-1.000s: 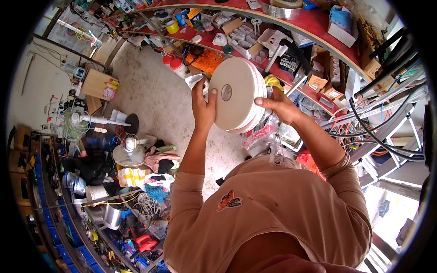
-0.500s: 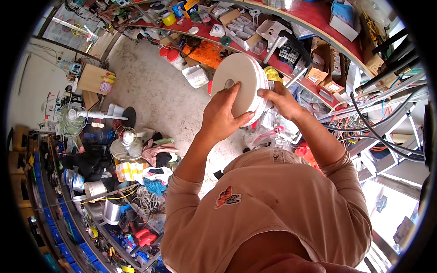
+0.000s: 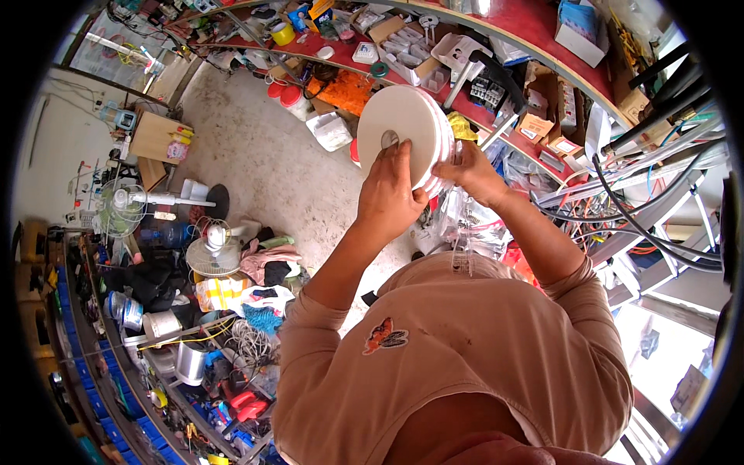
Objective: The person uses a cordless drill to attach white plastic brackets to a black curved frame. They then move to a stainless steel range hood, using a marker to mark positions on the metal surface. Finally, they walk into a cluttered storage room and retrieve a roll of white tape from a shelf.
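A round white reel point(image 3: 397, 116) with a hole at its centre is held up in front of my chest, between both hands. My left hand point(image 3: 390, 190) lies against its near face, fingertips by the hole and thumb at the lower rim. At the right edge, my right hand point(image 3: 477, 177) grips the rim with the thumb in front; its other fingers are mostly hidden behind. The reel's edge shows layered white and pinkish bands. Below my right hand hangs a clear plastic strip point(image 3: 463, 246), which reaches my shirt; I cannot tell whether it joins the reel.
Beyond the reel runs a red-topped bench point(image 3: 535, 31) with boxes and small parts, plus a lower shelf. A white fan point(image 3: 215, 252) stands left, by piled clothes point(image 3: 271, 260). A cluttered tool rack point(image 3: 194, 395) is lower left. Black cables point(image 3: 659, 240) loop at right.
The reel has turned slightly, showing more of its edge. My left hand has shifted right, its thumb and fingers closer together. My right hand has moved a little left along the rim.
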Available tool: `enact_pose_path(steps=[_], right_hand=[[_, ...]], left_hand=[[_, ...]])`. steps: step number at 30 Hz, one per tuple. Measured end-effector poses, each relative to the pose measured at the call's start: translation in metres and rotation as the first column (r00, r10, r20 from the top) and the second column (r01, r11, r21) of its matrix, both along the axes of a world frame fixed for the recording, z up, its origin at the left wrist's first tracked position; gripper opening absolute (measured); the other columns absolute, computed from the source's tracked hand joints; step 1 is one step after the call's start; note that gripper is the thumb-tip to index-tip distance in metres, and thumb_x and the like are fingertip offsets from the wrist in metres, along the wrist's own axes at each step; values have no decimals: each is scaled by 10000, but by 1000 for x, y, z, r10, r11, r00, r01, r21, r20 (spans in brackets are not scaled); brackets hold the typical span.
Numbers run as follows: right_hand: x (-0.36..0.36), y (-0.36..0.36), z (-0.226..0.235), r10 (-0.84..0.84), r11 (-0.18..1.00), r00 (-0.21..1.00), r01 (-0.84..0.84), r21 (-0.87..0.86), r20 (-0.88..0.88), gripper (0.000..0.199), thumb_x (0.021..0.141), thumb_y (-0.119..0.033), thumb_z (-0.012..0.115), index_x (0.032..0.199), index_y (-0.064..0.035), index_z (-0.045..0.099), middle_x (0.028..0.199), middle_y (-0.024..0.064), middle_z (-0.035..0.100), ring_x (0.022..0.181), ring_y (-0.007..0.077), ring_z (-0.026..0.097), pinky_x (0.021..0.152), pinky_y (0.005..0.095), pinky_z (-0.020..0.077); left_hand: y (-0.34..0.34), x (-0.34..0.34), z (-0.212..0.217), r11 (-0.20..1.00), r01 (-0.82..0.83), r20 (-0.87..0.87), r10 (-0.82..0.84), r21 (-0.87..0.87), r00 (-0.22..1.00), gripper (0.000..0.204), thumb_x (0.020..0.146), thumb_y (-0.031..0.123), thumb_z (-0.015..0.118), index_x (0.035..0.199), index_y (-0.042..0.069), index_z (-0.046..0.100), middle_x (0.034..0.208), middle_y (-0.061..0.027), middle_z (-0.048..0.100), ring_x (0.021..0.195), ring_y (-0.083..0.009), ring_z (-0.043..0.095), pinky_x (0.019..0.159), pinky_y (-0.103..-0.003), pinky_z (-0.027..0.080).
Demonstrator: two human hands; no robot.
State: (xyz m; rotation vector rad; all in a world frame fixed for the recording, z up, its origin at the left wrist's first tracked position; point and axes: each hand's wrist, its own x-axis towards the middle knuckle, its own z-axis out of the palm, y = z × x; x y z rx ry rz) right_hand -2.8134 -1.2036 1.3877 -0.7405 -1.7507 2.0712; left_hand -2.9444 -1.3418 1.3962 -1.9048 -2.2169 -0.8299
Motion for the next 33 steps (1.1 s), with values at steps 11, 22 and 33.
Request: enact_pose_path(steps=[11, 22, 33], right_hand=[[1, -2, 14, -146, 978, 987, 133, 163, 71, 355, 750, -152, 721, 992, 80, 604, 888, 84, 649, 773, 119, 580, 682, 302, 475], [13, 17, -11, -126, 992, 992, 126, 10, 18, 450, 740, -166, 750, 1064, 79, 555, 928, 90, 619, 811, 143, 576, 687, 305, 474], [15, 31, -26, -82, 996, 994, 85, -34, 78, 509, 747, -176, 740, 1108, 99, 511, 959, 119, 623, 815, 165, 592, 675, 295, 478]], left_hand=[[17, -7, -11, 991, -115, 247, 97, 60, 964, 530, 787, 54, 543, 1296, -2, 409, 1135, -246, 607, 997, -394, 618, 862, -433, 497], [6, -16, -2, 999, -21, 606, -2, 31, 796, 352, 899, 117, 470, 1237, 19, 461, 1084, -231, 630, 965, -415, 617, 810, -445, 490], [-6, -40, -9, 989, -108, 925, -49, 96, 377, 400, 858, 139, 474, 1204, -57, 516, 1055, -156, 630, 965, -218, 607, 830, -324, 470]])
